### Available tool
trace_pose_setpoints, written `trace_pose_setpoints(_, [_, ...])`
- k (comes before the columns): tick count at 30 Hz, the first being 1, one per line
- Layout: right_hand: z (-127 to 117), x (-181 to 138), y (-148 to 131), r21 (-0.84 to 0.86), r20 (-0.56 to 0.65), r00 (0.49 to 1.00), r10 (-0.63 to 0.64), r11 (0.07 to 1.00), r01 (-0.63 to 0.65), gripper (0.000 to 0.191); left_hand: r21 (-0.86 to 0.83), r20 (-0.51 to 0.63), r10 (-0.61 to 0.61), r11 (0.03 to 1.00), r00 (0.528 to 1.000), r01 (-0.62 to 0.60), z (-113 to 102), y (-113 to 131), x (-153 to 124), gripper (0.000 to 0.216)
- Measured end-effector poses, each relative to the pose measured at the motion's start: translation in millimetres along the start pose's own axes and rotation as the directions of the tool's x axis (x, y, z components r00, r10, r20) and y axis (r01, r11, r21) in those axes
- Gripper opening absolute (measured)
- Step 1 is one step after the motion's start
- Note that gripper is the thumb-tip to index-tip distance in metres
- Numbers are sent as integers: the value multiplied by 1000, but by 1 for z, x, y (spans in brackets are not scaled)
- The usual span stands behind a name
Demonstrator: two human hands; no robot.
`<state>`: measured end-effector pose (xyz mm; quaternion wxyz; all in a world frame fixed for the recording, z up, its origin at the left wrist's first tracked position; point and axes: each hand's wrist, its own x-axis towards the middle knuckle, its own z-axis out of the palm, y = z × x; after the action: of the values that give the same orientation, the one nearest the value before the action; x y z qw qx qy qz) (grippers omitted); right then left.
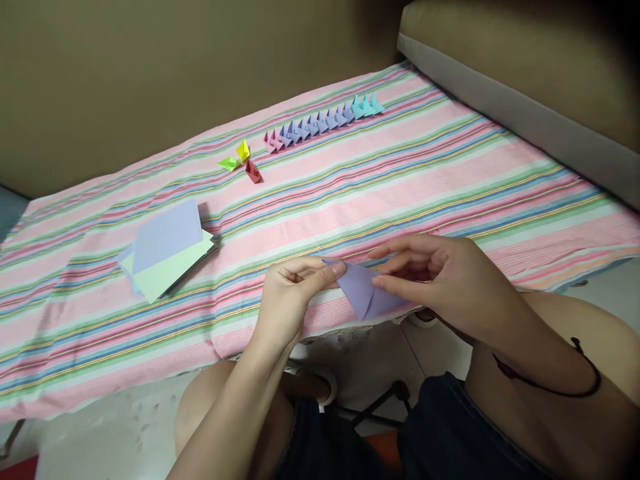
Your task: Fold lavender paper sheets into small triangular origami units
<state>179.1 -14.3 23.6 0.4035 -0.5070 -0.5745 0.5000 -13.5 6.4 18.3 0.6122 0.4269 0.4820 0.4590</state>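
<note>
Probably almost weightless, the folded purple paper [359,293] was at the near edge of the striped cloth [320,193], its left corner pinched by the left hand [286,293] with the thumb on top, and its right side held between the thumb and bent fingers of the right hand [437,270]. Being thin, it looked likely to bend easily, keep any stray crease and tear if pulled hard, so its layered folds and corners seemed the best places for a light pinch.
</note>
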Motion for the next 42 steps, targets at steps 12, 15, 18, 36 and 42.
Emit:
trace_pose_setpoints(12, [6,-11,-4,-469,-114,867,-485,796,384,28,33,-16,438,899,899,-437,-4,1,1,13])
trace_pose_setpoints(15, [-1,-18,-1,-547,37,734,-678,601,583,40,28,9,567,824,824,-567,-7,7,1,14])
trace_pose_setpoints(18, [-6,-25,-1,-501,107,675,-730,547,671,43,56,17,600,798,800,-599,-11,10,-2,9])
trace_pose_setpoints(36, [25,-47,3,-526,33,670,-742,557,643,39,244,407,646,604,646,-759,-17,10,-8,11])
trace_pose_setpoints(42, [18,-45,1,-548,100,612,-785,470,692,39,317,401,671,538,624,-781,-34,18,-10,11])
